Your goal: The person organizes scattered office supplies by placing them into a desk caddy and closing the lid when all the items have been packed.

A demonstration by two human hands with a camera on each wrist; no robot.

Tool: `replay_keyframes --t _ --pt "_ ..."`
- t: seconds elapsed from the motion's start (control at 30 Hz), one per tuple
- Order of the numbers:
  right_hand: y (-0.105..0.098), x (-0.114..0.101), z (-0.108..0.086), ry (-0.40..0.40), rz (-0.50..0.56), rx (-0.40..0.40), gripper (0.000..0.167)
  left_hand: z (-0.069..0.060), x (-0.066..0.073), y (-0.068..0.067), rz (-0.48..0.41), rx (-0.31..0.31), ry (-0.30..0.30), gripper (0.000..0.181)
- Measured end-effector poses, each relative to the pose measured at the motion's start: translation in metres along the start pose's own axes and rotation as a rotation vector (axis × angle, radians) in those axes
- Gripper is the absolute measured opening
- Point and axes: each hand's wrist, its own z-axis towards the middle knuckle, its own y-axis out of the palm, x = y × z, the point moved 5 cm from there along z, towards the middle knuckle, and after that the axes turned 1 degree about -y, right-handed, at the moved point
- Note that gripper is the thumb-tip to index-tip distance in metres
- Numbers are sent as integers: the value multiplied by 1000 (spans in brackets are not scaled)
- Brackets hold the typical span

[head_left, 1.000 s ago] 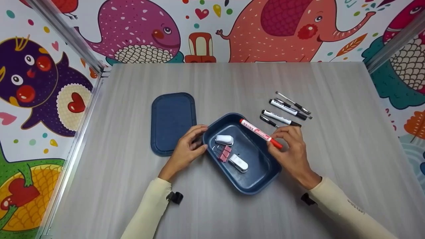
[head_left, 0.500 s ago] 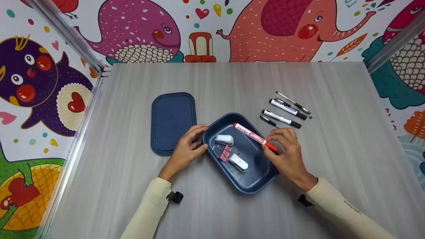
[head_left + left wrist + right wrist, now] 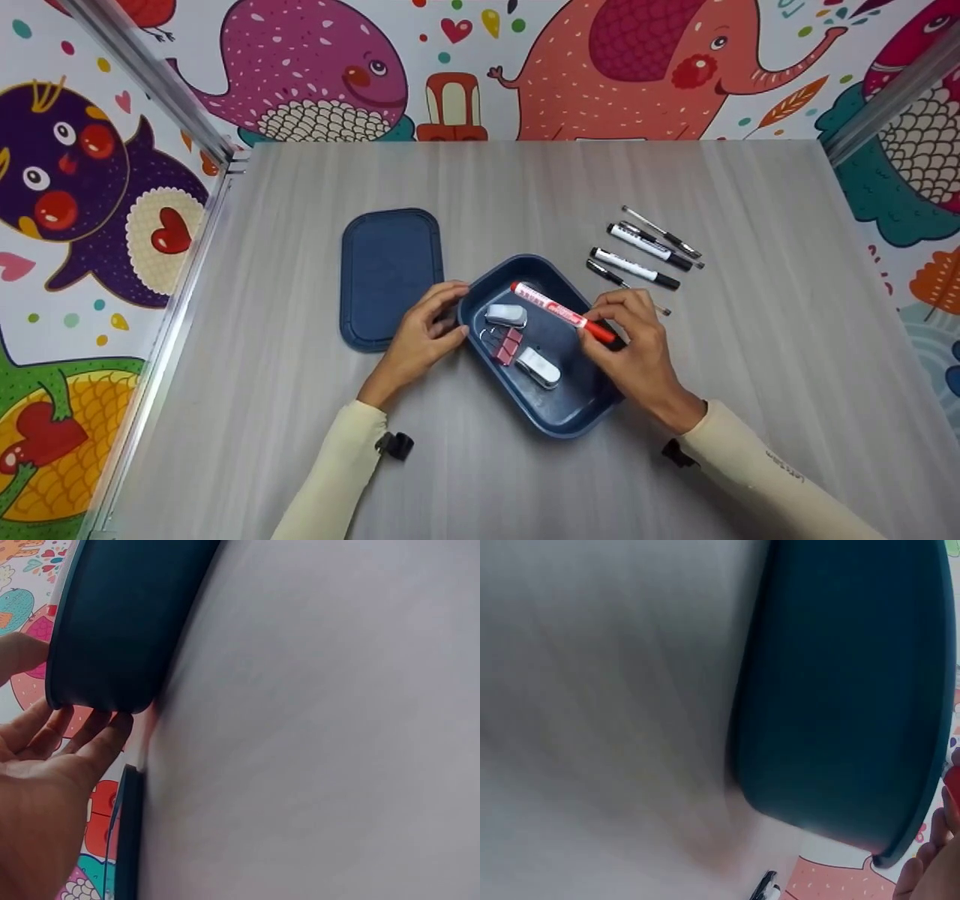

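Observation:
My right hand (image 3: 637, 352) pinches a red-and-white marker (image 3: 555, 309) near its red cap end, holding it slanted over the box's interior. A dark blue plastic box (image 3: 576, 427) stands on the table, turned at an angle. Inside it lie two white staplers (image 3: 538, 367) and a pink binder clip (image 3: 508, 347). My left hand (image 3: 420, 337) holds the box by its left corner; in the left wrist view its fingertips press the outer wall (image 3: 112, 630). Only part of the right hand (image 3: 937, 859) shows in the right wrist view, beyond the box's rim.
The matching blue lid (image 3: 391, 281) lies flat left of the box. To the right are two white markers with black caps (image 3: 636, 268) and several thin pens (image 3: 664, 232). Cartoon-printed walls (image 3: 637, 67) border the table (image 3: 495, 195).
My right hand has moved left with the red marker, carrying it further over the inside of the box. My left hand stays at the box's corner.

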Motion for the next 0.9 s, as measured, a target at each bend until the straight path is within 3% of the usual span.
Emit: replay_keyframes --t 0.57,0.9 --pt "18 -13 2 9 27 -15 23 -1 0 -1 9 -5 7 53" --pt "27 -14 -1 63 -4 -44 18 -1 -1 0 -11 0 5 53"
